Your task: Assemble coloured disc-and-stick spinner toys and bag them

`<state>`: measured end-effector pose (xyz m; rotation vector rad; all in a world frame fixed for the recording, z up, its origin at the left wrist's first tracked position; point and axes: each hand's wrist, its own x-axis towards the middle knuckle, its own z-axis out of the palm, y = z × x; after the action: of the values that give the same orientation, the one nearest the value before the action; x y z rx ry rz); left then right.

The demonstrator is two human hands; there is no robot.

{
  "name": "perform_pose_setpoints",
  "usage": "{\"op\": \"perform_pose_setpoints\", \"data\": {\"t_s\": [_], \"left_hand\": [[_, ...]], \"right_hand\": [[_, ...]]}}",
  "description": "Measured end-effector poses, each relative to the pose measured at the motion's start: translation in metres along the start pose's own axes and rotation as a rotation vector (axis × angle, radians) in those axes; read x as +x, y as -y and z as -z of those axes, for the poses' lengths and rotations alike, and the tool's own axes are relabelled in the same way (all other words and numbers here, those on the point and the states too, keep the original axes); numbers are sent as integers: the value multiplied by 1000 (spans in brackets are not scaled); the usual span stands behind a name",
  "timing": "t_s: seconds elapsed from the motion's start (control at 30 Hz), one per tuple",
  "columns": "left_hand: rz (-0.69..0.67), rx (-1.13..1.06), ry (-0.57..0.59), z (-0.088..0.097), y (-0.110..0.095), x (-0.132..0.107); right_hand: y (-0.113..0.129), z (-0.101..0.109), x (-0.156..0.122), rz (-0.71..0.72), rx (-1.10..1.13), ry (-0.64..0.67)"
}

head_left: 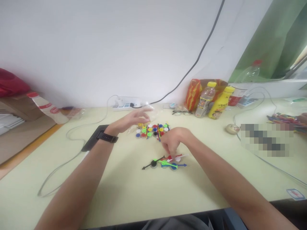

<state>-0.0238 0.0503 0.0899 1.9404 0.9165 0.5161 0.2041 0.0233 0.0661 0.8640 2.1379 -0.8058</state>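
Note:
My left hand [130, 120] reaches over the back of the table, its fingers stretched out and apart, beside some yellow pieces and clear plastic. Close to it lies a group of colourful round discs [150, 130] with thin arrow pointers across some of them. My right hand [174, 140] points downward with curled fingers, their tips at a white arrow spinner [177, 159]. Around those fingertips lie a black arrow spinner [153, 163], a green one [164, 163], a blue one [174, 166] and a red one, partly covered.
Behind are eyeglasses [181, 112], a clear bottle [205, 99], a yellow bottle [221, 103] and a power strip [124, 105]. A black flat device [94, 139] lies under my left wrist. At right are a round beige object [232, 129] and coloured pointers [285, 119] near another person's hand.

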Motion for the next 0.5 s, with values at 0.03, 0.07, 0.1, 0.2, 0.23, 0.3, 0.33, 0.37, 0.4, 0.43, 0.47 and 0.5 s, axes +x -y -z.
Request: {"op": "perform_pose_setpoints", "data": {"t_s": [0.03, 0.07, 0.1, 0.2, 0.23, 0.3, 0.33, 0.37, 0.4, 0.43, 0.47, 0.5], "left_hand": [[2, -5, 9, -1, 0, 0], [3, -10, 16, -1, -1, 0], [4, -12, 24, -2, -1, 0], [7, -3, 43, -2, -1, 0], [3, -1, 50, -2, -1, 0], [-11, -5, 68, -2, -1, -1], [-19, -9, 76, -1, 0, -1], [-25, -12, 84, -1, 0, -1], [-28, -15, 91, -1, 0, -1], [-29, -16, 96, -1, 1, -1], [-28, -17, 100, -2, 1, 0], [-27, -20, 103, -2, 2, 0]], "right_hand": [[-1, -1, 1, 5, 9, 7], [-2, -2, 1, 17, 21, 12], [-3, -2, 1, 32, 36, 19], [-4, -2, -1, 71, 48, 27], [-4, -1, -3, 76, 42, 15], [-4, 0, -9, 84, 41, -31], [-6, 1, -12, 96, 50, -60], [-7, 2, -17, 113, 63, -90], [-10, 3, -21, 129, 79, -122], [-13, 4, -26, 137, 94, -158], [-17, 5, -32, 137, 105, -198], [-22, 6, -38, 130, 114, -237]]}}
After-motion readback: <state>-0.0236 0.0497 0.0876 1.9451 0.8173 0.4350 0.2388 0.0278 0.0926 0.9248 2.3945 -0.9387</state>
